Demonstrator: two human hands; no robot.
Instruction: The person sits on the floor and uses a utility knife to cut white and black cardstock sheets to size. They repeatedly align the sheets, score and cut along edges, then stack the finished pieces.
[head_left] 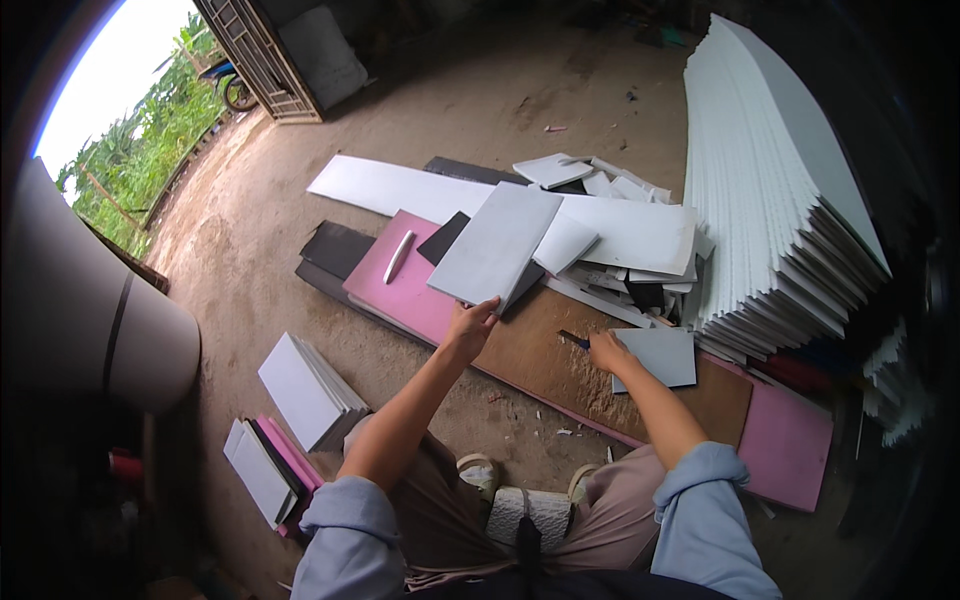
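Note:
My left hand (474,325) grips the near edge of a light grey foam sheet (497,240), a rectangle held tilted above the pink board (432,243). My right hand (608,352) is closed around a dark-handled knife (574,340), its blade pointing left over the brown cutting board (560,365). Beside that hand, another grey foam sheet (658,358) lies flat on the brown board and partly passes under the wrist. On the pink board, left of the held sheet, rests a slim white pen-like object (398,257).
Foam offcuts (620,185) and a long white strip (385,185) lie beyond the boards. A tall stack of white sheets (770,200) stands at the right. Cut sheets (310,390) are piled by my left knee, near a large white roll (100,300).

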